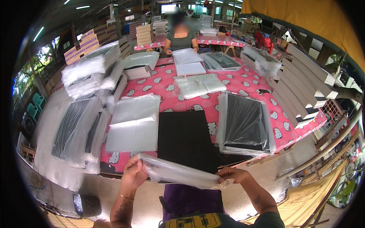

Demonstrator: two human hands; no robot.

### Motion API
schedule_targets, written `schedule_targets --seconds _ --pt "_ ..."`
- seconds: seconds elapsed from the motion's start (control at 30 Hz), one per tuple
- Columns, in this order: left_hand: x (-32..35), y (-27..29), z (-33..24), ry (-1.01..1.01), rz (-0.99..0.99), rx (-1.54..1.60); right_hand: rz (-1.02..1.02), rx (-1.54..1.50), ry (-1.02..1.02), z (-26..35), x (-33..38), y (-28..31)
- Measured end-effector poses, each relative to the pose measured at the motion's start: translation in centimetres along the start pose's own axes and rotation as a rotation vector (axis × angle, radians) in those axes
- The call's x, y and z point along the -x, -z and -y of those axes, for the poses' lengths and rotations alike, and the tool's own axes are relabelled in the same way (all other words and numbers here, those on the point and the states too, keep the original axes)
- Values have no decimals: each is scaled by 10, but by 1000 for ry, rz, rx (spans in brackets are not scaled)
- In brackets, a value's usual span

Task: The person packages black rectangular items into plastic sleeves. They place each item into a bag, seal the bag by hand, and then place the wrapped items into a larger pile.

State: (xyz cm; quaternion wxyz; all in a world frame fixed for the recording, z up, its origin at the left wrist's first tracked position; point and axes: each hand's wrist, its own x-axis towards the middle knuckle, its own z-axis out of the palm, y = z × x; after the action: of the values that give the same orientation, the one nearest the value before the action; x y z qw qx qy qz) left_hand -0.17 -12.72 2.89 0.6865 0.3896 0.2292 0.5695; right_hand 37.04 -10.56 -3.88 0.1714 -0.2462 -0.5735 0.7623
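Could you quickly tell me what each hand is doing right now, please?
Left hand: closed on the clear plastic bag.
Right hand: closed on the bag's other end.

Low in the frame, both hands hold a clear plastic bag stretched between them, and it bars the way straight forward from the body. Beyond it the black sheet lies flat at the bench's near edge, so a hand could pass freely above it. Left of it the flat plastic sheets are equally low. Toward the left of the frame, tall stacks of bagged goods wall off that side. At the right, slanted grey boards block the bench edge. The bagged black panel lies low, right of centre.
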Motion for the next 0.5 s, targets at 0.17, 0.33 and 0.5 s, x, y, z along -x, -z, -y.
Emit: schedule_targets --seconds 0.17,0.33,0.5 --pt "25 62 17 470 143 -467 -8 -318 333 5 25 -4" --pt "38 18 5 174 -37 22 57 335 -115 0 31 -15" --pt "29 28 18 483 654 -1017 -65 -539 200 5 42 -4"
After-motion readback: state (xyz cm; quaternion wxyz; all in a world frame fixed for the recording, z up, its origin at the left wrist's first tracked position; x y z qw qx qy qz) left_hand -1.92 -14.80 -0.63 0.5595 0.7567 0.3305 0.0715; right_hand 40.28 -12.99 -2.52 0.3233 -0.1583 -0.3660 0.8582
